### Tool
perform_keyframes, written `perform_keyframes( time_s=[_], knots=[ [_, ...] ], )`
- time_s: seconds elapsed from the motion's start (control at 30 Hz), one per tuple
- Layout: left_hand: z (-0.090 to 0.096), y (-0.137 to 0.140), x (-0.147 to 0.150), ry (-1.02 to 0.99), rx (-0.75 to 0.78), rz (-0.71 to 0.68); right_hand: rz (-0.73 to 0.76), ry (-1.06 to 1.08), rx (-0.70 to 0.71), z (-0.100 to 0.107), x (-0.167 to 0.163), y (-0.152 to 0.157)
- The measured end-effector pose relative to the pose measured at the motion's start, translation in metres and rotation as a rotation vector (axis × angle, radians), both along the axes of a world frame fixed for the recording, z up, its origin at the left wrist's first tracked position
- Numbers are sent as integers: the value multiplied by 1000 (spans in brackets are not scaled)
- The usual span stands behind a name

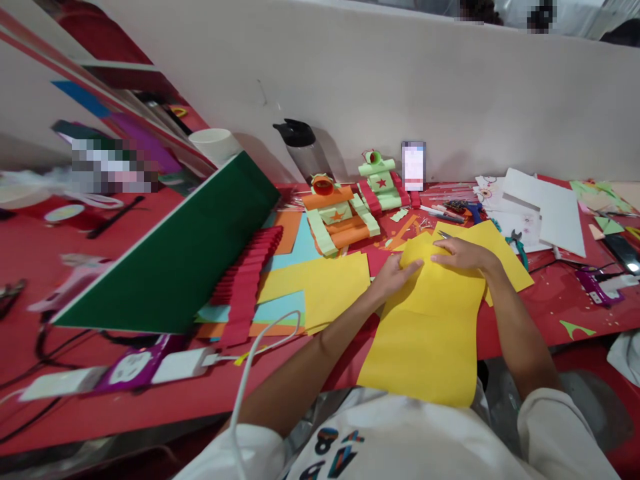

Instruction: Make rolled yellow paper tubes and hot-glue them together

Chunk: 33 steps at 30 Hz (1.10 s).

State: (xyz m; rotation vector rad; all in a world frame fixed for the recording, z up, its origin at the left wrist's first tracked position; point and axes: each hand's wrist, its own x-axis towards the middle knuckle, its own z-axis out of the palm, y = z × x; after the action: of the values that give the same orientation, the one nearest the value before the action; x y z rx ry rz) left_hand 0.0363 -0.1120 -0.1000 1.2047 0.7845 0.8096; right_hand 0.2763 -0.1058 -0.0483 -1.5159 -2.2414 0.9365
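A long yellow paper sheet [430, 340] runs from the table over its front edge toward my lap, its far end bent up. My left hand [393, 277] grips the sheet's left edge, thumb on top; its other fingers are partly hidden. Over the far right part of the sheet, my right hand [463, 255] is closed with a slim, pointed metal-tipped tool [443, 234] sticking out past the fingers. Whether that is a pen or a blade I cannot tell. More yellow paper [503, 250] lies beneath on the right, and another yellow sheet [337, 287] on the left.
Behind stand an orange-and-green paper model [337, 220], a green-and-red one [383, 183], a bottle [303, 150] and a phone [413, 167]. A green board [175, 260] leans at left near pleated red paper [250, 280]. Pliers [517, 247] lie right. A white cable [245, 380] crosses my left arm.
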Motion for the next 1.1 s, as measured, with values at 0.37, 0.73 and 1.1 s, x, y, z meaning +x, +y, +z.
perform_keyframes(
  time_s=[0.37,0.73,1.1],
  knots=[
    [15,3,-8,-35,-167,-48,-60,-5,-37,-6,6,5],
    [14,5,-9,85,-13,-92,-26,-18,-34,1,3,1],
    [-3,7,-4,127,37,50,-21,149,45,6,2,0]
  ],
)
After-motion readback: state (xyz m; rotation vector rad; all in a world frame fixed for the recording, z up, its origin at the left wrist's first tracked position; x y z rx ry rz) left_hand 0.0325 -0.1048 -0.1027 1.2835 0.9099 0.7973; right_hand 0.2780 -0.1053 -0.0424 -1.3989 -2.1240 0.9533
